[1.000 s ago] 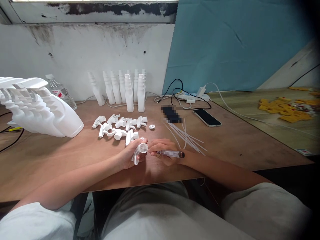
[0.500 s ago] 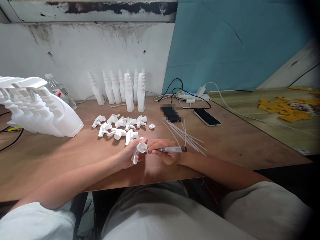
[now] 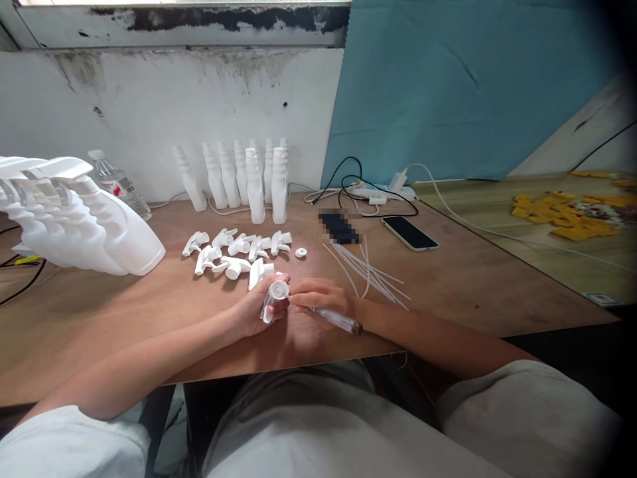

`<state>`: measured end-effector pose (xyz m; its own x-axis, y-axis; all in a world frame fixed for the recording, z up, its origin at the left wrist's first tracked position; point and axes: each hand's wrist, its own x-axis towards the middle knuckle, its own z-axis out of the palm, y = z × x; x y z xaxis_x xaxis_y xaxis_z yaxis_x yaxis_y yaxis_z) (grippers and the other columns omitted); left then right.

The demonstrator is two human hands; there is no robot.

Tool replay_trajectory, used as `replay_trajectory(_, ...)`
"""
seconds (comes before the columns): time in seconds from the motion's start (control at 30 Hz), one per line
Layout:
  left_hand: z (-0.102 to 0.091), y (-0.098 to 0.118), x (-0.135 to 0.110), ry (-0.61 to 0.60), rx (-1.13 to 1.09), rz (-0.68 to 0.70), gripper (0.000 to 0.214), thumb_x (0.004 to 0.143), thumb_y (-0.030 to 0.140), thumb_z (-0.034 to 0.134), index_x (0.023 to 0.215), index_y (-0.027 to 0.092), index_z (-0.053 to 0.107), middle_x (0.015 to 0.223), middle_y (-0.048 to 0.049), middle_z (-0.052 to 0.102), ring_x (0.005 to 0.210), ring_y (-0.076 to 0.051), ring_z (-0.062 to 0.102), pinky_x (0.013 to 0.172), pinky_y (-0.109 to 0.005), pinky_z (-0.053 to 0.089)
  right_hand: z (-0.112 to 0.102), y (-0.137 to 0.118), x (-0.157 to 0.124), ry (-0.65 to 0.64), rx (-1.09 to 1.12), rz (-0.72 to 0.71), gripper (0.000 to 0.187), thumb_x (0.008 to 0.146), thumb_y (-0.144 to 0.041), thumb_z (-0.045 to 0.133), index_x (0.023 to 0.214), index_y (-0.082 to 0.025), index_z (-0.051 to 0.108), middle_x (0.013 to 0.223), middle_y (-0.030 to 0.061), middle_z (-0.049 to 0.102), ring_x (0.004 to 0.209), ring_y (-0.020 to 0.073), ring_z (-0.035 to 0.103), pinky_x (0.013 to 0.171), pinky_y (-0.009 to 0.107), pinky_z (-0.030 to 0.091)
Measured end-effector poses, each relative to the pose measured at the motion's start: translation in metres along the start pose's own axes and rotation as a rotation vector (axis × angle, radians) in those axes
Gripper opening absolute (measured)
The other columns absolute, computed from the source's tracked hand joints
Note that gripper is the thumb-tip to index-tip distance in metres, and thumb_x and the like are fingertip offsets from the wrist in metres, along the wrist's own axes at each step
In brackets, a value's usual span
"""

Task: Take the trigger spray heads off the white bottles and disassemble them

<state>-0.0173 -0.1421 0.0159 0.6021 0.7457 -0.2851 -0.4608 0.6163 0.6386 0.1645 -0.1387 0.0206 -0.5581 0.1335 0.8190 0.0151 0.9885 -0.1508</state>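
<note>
My left hand is closed around a white trigger spray head, whose round collar opening faces me. Just to its right is my right hand, its fingertips close against the collar's edge. A screwdriver with a clear handle and dark end lies in the right hand's grip, slanting down to the right. Its tip is hidden by the fingers. Beyond the left hand lie several loose trigger spray heads, one of them right behind its fingers. A small white round cap lies to their right.
White bottles stand along the wall, with more large ones leaning at left beside a water bottle. Thin white tubes, a phone, a pixelated dark item and a power strip with cables occupy the right side.
The screwdriver's handle has swung downward, from nearly level to slanting towards the table edge. My right hand's fingers have shifted with it, while my left hand still holds the spray head.
</note>
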Motion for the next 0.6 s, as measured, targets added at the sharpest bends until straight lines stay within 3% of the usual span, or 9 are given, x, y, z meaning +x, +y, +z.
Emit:
replay_trajectory(0.2, 0.0012, 0.0016, -0.0009, 0.000, -0.102, -0.037, 0.013, 0.079, 0.023, 0.060, 0.078, 0.017, 0.049, 0.047, 0.0057, 0.047, 0.029, -0.003, 0.035, 0.028, -0.010, 0.023, 0.0015, 0.0055, -0.0046, -0.070, -0.185, -0.140, 0.014, 0.093, -0.016, 0.052, 0.106, -0.014, 0.058, 0.099, 0.0087, 0.065, 0.098, 0.0140, 0.062, 0.089, 0.029, 0.053)
replay_trajectory(0.6, 0.0005, 0.0027, -0.0020, -0.040, -0.159, -0.067, 0.007, 0.082, 0.022, 0.056, 0.082, 0.016, 0.052, 0.052, 0.0049, 0.051, 0.027, -0.003, 0.036, 0.025, -0.010, 0.022, 0.0009, 0.0033, -0.0035, -0.046, -0.118, -0.161, 0.022, 0.091, -0.010, 0.052, 0.112, -0.014, 0.053, 0.107, 0.0111, 0.062, 0.108, 0.0174, 0.059, 0.094, 0.036, 0.052)
